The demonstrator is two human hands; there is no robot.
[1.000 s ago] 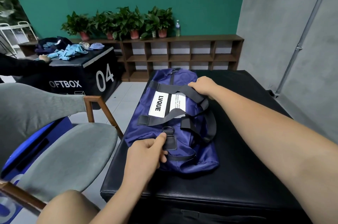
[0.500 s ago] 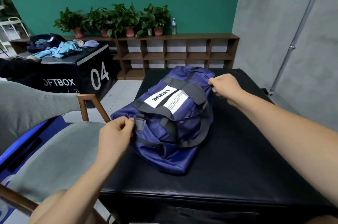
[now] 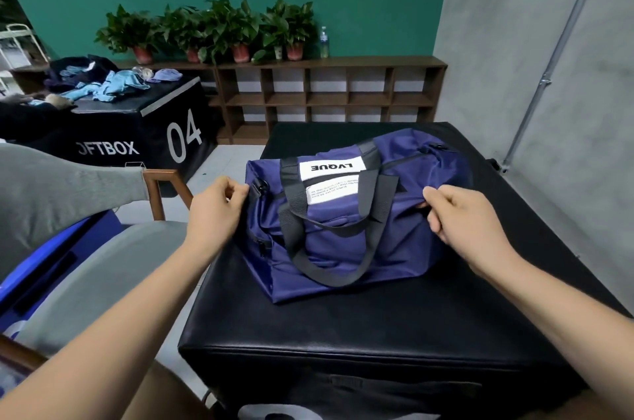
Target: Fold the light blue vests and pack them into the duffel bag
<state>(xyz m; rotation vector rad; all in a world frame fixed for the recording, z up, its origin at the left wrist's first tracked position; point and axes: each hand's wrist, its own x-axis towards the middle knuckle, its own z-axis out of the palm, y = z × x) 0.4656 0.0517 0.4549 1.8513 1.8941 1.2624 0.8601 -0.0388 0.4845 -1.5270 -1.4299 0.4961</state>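
Holding the navy duffel bag (image 3: 343, 248) at both ends on top of the black padded box (image 3: 343, 327) directly in front, well back from its near edge. Pinching the bag's left end with the left hand (image 3: 214, 210), thumb and curled fingers pressed together on the fabric just beside a black strap clip (image 3: 257, 185). Gripping a bunched fold of fabric on the bag's right side with the right hand (image 3: 463, 217), fingers curled in around it and thumb on top. Turning the bag's broad side upward, with the white LVQUE label (image 3: 331, 167) reading upside down from here and the black webbing handles (image 3: 343, 268) draping loosely over the near side.

Looking past the bag at a second black box (image 3: 137, 141) marked 04, off to the left and well apart, carrying crumpled light blue garments (image 3: 113, 86) and some dark cloth. Catching, at that box's far left edge, another person's hand (image 3: 56, 100) in a dark sleeve. Facing a teal back wall with a low wooden cubby shelf (image 3: 329, 93) along it, topped by a row of potted plants (image 3: 212, 28) and a clear bottle (image 3: 324, 42). Reaching the left forearm out above a grey upholstered chair (image 3: 85, 265) with a wooden frame, just left of the near box.
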